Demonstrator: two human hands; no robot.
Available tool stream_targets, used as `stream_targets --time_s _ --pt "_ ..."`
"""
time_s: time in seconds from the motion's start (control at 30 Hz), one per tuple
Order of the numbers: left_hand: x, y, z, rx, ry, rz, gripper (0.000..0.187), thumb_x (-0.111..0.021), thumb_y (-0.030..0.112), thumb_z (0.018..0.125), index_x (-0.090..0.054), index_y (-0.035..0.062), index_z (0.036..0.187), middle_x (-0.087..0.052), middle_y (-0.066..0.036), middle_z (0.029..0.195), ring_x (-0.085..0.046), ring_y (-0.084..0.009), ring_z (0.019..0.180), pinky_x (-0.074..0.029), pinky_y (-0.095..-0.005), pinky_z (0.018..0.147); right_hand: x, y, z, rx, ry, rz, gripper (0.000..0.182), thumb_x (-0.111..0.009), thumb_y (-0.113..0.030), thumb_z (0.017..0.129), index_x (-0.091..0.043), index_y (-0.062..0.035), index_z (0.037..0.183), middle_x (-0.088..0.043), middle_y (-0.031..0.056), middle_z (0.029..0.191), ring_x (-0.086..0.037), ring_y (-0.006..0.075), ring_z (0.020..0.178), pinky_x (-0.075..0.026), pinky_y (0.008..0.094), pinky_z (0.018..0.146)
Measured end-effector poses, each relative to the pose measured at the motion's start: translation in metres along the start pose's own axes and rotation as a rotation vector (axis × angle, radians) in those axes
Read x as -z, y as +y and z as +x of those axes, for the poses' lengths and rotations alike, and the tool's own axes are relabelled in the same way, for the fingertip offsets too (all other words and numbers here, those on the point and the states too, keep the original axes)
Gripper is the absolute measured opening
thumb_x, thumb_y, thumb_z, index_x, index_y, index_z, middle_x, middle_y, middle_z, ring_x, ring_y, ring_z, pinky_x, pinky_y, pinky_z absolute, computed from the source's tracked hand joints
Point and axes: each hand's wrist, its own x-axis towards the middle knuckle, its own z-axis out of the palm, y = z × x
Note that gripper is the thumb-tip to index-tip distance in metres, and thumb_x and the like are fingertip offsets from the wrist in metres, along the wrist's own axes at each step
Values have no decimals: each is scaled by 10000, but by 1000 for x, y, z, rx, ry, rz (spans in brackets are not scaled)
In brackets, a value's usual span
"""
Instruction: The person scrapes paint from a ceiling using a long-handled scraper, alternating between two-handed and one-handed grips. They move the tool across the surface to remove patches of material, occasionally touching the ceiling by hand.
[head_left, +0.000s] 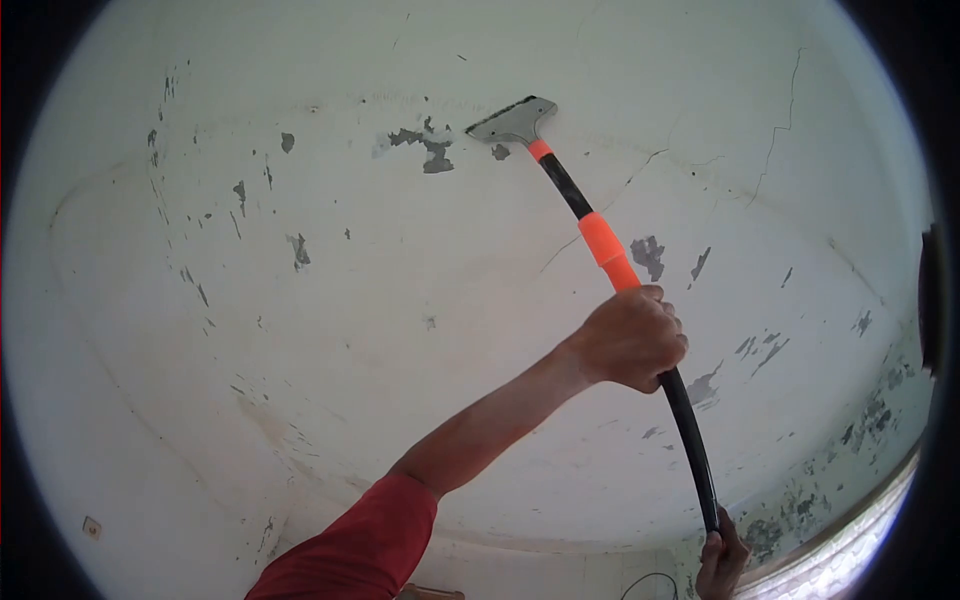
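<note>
A long-handled scraper (pixel 580 206) slants across the view, with a grey metal head, orange sleeves and a black pole. Its blade edge lies at or very close to the pale painted surface (pixel 430 270) overhead, just right of a grey bare patch (pixel 436 152); contact cannot be made out for certain. My left hand (pixel 635 338), at the end of a red-sleeved arm, is wrapped round the pole below the orange grip. Lower down, my right hand (pixel 722 556) is closed round the pole near its bottom end, partly cut off by the frame.
Flaked patches and thin cracks (pixel 778 128) mark the painted surface. A bright window or curtain (pixel 840 560) is at the lower right, and a dark object (pixel 930 300) at the right edge. A wall switch or socket (pixel 92 526) sits at the lower left.
</note>
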Motion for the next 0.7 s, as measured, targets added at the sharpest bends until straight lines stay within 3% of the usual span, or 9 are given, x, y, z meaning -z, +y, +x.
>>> stream_targets --time_s 0.03,0.07,0.1,0.27,0.4,0.47,0.63,0.67,0.7 --pt "10 -4 -2 41 -121 28 143 -660 183 687 -556 164 592 -586 3 601 -633 -190 674 -476 -334 715 -1 -24 7 20 28 18 403 -593 -332 1067 -700 -5 1278 -392 -45 603 -344 64 553 -260 303 489" --pt "8 -3 -2 49 -123 33 143 -660 183 687 -556 164 592 -586 3 601 -633 -190 674 -476 -334 715 -1 -39 13 44 53 33 396 -597 -320 1066 -700 4 1270 -386 -46 595 -336 63 544 -252 303 482" --pt "1 2 0 21 -61 -7 142 -661 187 675 -552 164 588 -591 0 607 -633 -194 674 -475 -337 713 6 8 1 62 -9 16 399 -594 -318 1067 -707 16 1253 -374 -43 580 -311 64 519 -233 307 466" --pt "7 -7 -9 15 34 -18 132 -669 187 626 -546 167 582 -589 -13 609 -625 -218 655 -465 -356 713 -3 -47 8 91 82 73 394 -608 -330 1062 -728 35 1150 -363 -42 558 -286 64 505 -215 314 459" --pt "32 -12 -11 87 -40 -18 126 -669 173 606 -546 164 577 -580 -15 592 -617 -229 634 -458 -358 694 6 -74 11 42 99 -32 383 -617 -336 1059 -725 31 1042 -365 -50 559 -289 66 508 -217 308 459" --pt "16 3 -10 58 11 -2 132 -668 172 606 -542 165 568 -574 -13 585 -618 -223 634 -458 -355 692 23 -43 -8 -20 70 -34 369 -621 -334 1058 -729 15 1105 -368 -59 576 -294 72 522 -219 306 465" --pt "22 0 -23 88 -35 -42 154 -687 183 621 -544 162 569 -572 -2 586 -609 -207 636 -463 -350 701 2 -71 -3 0 68 45 368 -610 -336 1062 -717 15 1090 -364 -41 586 -298 83 539 -238 325 479" --pt "27 -4 -25 105 -54 -42 155 -690 189 624 -547 161 571 -574 1 590 -611 -204 642 -466 -351 707 2 -62 -3 103 28 -81 369 -610 -330 1062 -719 5 1169 -367 -29 585 -300 90 538 -239 335 479" --pt "29 -3 -26 116 -101 -18 148 -691 193 618 -553 163 575 -578 3 597 -612 -202 650 -468 -355 714 5 -69 -5 41 4 -115 371 -610 -328 1061 -716 -1 1201 -382 -23 586 -310 91 536 -247 330 478"
